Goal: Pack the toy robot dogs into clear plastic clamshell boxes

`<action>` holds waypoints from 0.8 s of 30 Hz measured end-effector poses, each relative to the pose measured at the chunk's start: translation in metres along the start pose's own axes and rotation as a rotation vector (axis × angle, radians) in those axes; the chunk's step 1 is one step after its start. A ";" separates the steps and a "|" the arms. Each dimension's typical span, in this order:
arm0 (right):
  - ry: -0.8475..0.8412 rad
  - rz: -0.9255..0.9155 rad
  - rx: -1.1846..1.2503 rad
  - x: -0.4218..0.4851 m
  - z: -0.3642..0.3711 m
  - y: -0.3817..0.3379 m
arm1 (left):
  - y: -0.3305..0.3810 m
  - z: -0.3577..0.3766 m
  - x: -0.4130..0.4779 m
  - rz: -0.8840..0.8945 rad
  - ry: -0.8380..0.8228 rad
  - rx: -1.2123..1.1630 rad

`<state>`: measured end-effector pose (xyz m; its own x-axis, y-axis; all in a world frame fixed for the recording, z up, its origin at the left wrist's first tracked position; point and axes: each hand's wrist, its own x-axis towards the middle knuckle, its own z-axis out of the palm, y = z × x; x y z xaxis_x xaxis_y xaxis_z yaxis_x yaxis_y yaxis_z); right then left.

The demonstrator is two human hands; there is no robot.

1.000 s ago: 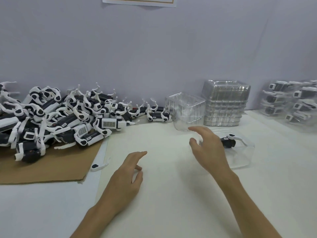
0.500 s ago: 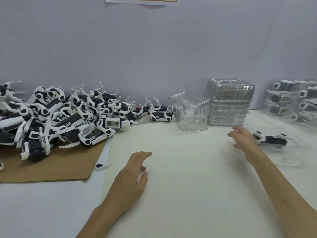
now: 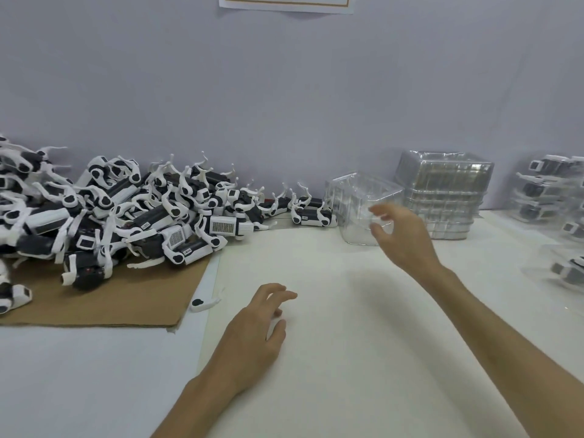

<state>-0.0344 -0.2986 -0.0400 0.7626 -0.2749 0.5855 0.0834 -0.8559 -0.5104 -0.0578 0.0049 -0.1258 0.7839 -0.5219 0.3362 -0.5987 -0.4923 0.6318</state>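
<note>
A heap of black-and-white toy robot dogs (image 3: pixel 132 213) lies at the back left, partly on brown cardboard (image 3: pixel 104 298). An empty clear clamshell box (image 3: pixel 357 203) stands near the wall at centre right. My right hand (image 3: pixel 401 235) hovers just in front of that box, fingers apart and curled, holding nothing. My left hand (image 3: pixel 256 330) rests on the white table (image 3: pixel 363 358) with fingers spread and nothing in it. Boxed dogs (image 3: pixel 550 191) are stacked at the far right, and one more packed box (image 3: pixel 568 273) lies at the right edge.
A stack of nested empty clamshells (image 3: pixel 445 197) stands right of the single box. A loose white dog leg (image 3: pixel 203 303) lies beside the cardboard edge. A paper sheet (image 3: pixel 284 1) hangs on the grey wall behind.
My right hand pushed the packed box away to the right, let it go, then swung back left toward the empty clamshell. My left hand stayed on the table.
</note>
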 end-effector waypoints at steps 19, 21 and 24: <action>0.092 0.074 -0.480 0.076 0.041 -0.007 | 0.004 -0.003 0.000 -0.032 -0.073 0.070; 0.211 0.041 -0.292 0.062 0.036 -0.024 | 0.004 -0.003 -0.001 -0.026 -0.069 0.059; 0.311 -0.033 0.019 0.028 0.026 -0.051 | 0.007 -0.003 0.001 -0.092 -0.026 -0.115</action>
<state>-0.0008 -0.2513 -0.0145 0.5265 -0.3704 0.7653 0.1187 -0.8593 -0.4976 -0.0611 0.0034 -0.1188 0.8291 -0.4972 0.2557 -0.5006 -0.4567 0.7354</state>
